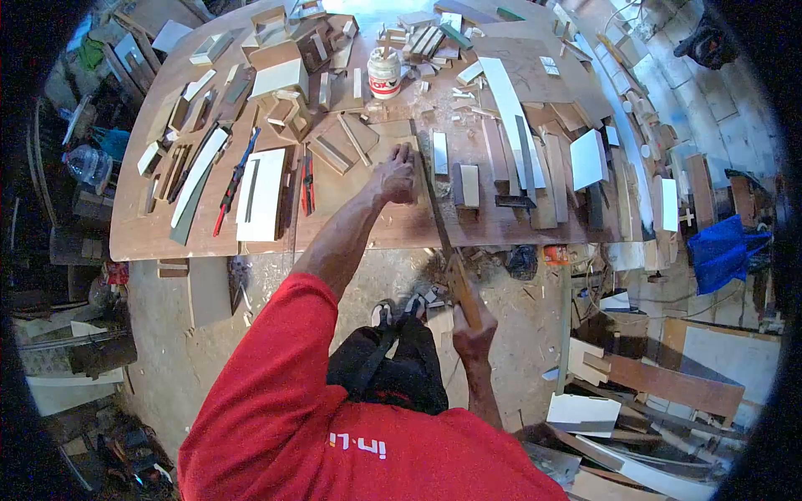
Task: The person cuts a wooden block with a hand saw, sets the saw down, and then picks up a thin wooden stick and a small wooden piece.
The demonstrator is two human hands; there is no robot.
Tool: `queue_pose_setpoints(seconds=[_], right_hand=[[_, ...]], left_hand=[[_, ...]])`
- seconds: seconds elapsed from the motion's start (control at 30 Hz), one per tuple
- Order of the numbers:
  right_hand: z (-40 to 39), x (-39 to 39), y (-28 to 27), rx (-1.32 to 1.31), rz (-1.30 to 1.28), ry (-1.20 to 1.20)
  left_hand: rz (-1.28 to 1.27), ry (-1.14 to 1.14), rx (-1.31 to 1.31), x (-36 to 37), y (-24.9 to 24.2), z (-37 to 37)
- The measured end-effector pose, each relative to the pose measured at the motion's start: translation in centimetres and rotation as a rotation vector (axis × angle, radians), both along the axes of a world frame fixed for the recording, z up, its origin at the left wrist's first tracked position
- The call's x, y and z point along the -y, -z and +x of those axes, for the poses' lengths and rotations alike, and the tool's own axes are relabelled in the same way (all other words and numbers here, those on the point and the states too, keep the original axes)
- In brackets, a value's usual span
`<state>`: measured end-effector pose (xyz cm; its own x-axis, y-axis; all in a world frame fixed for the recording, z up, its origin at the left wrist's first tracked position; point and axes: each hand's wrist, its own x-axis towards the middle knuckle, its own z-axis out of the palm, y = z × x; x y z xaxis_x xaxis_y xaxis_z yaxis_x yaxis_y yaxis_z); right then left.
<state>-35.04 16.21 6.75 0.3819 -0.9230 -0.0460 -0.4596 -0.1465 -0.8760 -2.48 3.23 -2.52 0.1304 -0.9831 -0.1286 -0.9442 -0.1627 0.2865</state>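
My left hand (pixel 395 177) lies flat with fingers bent on a wood piece (pixel 393 219) near the front edge of the brown workbench (pixel 159 238). My right hand (pixel 474 332) is below the bench edge, closed around the wooden handle of a handsaw (pixel 436 213). The saw's thin blade runs up across the bench edge, just right of my left hand's fingers. Sawdust and small offcuts (pixel 430 294) lie on the ground under the cut, by my sandalled feet.
The bench holds several wood blocks, strips and white panels (pixel 265 194), a white glue tub (pixel 384 73), and red-handled tools (pixel 307 185). Boards and scrap (pixel 660 384) are piled on the floor to the right, beside a blue bag (pixel 723 250).
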Motion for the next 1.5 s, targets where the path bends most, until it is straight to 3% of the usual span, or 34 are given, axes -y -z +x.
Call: queue_pose_setpoints(seconds=[0.07, 0.1, 0.3, 0.47, 0.53, 0.6, 0.63, 0.77, 0.9, 1.1, 1.23, 1.3, 1.4, 1.43, 1.5], right_hand=[[-1.5, -1.9, -0.3, 0.011, -0.068, 0.08], [-2.5, -2.2, 1.0, 0.021, 0.13, 0.148], [0.3, 0.1, 0.6, 0.025, 0.002, 0.04], [-2.4, -2.2, 0.6, 0.051, 0.088, 0.112], [-0.2, -0.2, -0.8, -0.05, -0.048, 0.041], [0.9, 0.8, 0.2, -0.019, 0.211, 0.063], [0.4, 0.4, 0.8, -0.003, 0.017, 0.016], [-2.4, -3.0, 1.2, 0.133, -0.087, 0.137], [0.5, 0.6, 1.2, -0.014, 0.137, 0.043], [-2.1, -2.7, 0.0, 0.045, 0.048, 0.083], [-0.3, -0.4, 1.7, 0.007, 0.121, 0.079], [0.3, -0.4, 1.5, -0.048, 0.028, 0.003], [-1.9, -3.3, 1.2, 0.057, -0.124, 0.105], [-2.8, -3.9, 1.3, 0.092, 0.022, 0.142], [-2.6, -3.0, 1.6, 0.05, 0.013, 0.107]], left_hand=[[0.011, -0.011, 0.019, 0.4, 0.7, -0.1], [0.026, -0.019, 0.042, 0.3, 1.0, 0.0], [0.091, 0.048, 0.069, 1.4, 3.4, 0.8], [0.123, -0.01, 0.037, 0.2, -0.6, -0.1], [0.125, -0.023, 0.021, 0.2, 0.1, -0.5], [0.105, 0.05, 0.11, 0.8, 1.4, 0.2], [0.095, 0.047, 0.121, 1.0, 0.4, 0.5], [0.068, -0.04, -0.001, 0.0, -1.9, -0.2], [0.097, -0.004, 0.034, 0.0, -1.2, -0.4], [0.145, 0.017, 0.052, -0.5, -3.5, -0.7], [0.133, 0.117, 0.171, 0.2, 1.4, 0.0], [-0.095, 0.1, 0.072, 1.2, 5.2, 1.4], [0.014, 0.048, 0.084, 1.6, 4.8, 1.1], [0.013, 0.047, 0.081, 1.7, 4.7, 1.1], [-0.044, 0.042, 0.115, 1.1, 4.7, 0.7]])
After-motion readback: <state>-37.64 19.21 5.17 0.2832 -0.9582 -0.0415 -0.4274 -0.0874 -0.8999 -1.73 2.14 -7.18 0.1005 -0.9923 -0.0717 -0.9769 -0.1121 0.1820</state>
